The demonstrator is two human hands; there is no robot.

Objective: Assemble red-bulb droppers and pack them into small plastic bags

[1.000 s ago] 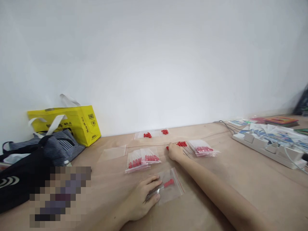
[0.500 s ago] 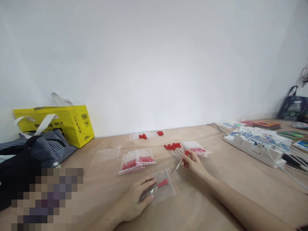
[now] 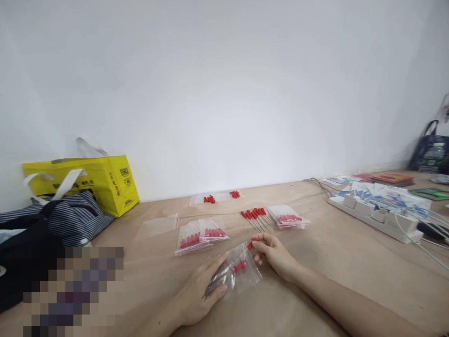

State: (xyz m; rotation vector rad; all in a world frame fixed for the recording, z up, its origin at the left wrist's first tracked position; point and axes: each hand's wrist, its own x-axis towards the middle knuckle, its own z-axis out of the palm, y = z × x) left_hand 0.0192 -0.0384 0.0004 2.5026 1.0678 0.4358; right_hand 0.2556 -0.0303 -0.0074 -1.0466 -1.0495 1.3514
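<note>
My left hand (image 3: pixel 198 291) is closed around the lower end of a clear zip bag (image 3: pixel 253 277). Inside the bag lies a dropper (image 3: pixel 239 267) with a red rubber bulb. At the bag's red-striped mouth, my right hand (image 3: pixel 275 256) pinches another red-bulbed dropper (image 3: pixel 250 245) by its bulb; its thin tube points into the bag. Just beyond this hand is a row of loose droppers (image 3: pixel 253 214). To their right is a pile of filled bags (image 3: pixel 286 215), and more filled bags (image 3: pixel 200 234) lie beyond my left hand.
A flat zip bag (image 3: pixel 157 225) lies left of the filled ones. Two groups of red bulbs (image 3: pixel 209 199) sit near the wall. A yellow bag (image 3: pixel 119 187) and a striped bag (image 3: pixel 80 217) stand left. On the right are a power strip (image 3: pixel 372 217) with cables and plastic-wrapped items.
My right hand has come left and nearer from the loose droppers, bringing its dropper to the bag's mouth. My left hand has stayed on the bag, whose mouth is now lifted.
</note>
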